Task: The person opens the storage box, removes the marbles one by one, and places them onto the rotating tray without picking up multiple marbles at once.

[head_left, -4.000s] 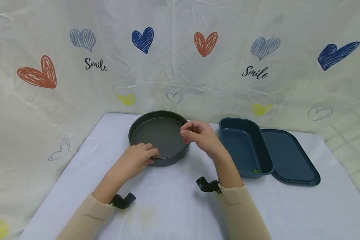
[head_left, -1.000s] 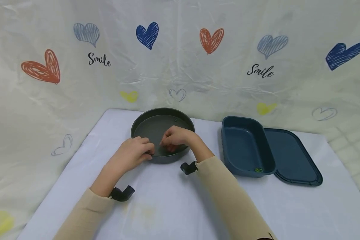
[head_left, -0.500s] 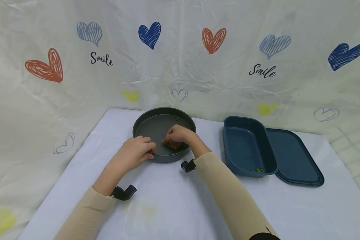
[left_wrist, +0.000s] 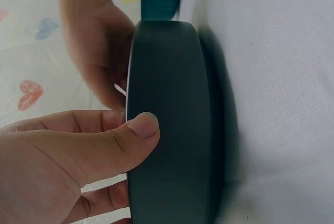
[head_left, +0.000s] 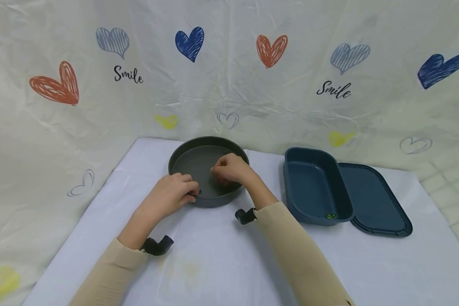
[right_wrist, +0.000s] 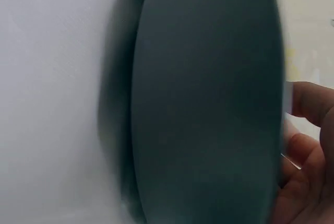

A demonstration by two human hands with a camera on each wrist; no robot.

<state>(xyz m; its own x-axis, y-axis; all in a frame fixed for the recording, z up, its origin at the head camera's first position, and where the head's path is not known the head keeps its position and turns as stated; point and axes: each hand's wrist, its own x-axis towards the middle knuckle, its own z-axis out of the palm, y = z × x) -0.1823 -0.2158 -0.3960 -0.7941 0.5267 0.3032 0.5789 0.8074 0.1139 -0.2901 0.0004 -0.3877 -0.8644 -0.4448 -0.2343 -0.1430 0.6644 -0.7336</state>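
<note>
A round dark grey pan [head_left: 214,201] sits toward the back of the white-covered table. My left hand [head_left: 172,192] grips its near-left rim; in the left wrist view the thumb [left_wrist: 143,127] lies against the outer wall and the other fingers go inside. Over the pan's right half is my right hand [head_left: 233,168], its fingers curled down inside. From the right wrist view, the pan wall partly covers those fingers [right_wrist: 302,148], and I cannot tell whether they pinch anything. Small dark specks show in the pan, one beside the left fingers and one near the far rim.
Right of the pan stands a deep blue rectangular container [head_left: 289,191] with small green bits [head_left: 331,216] in its near corner. A flat blue lid [head_left: 372,199] lies beside it, partly under its edge. Behind the table hangs a sheet [head_left: 229,93] printed with hearts.
From beside the pan's right rim, the right hand has gone down into the pan, then shifted slightly up and right in the last half second. The left hand keeps its hold.
</note>
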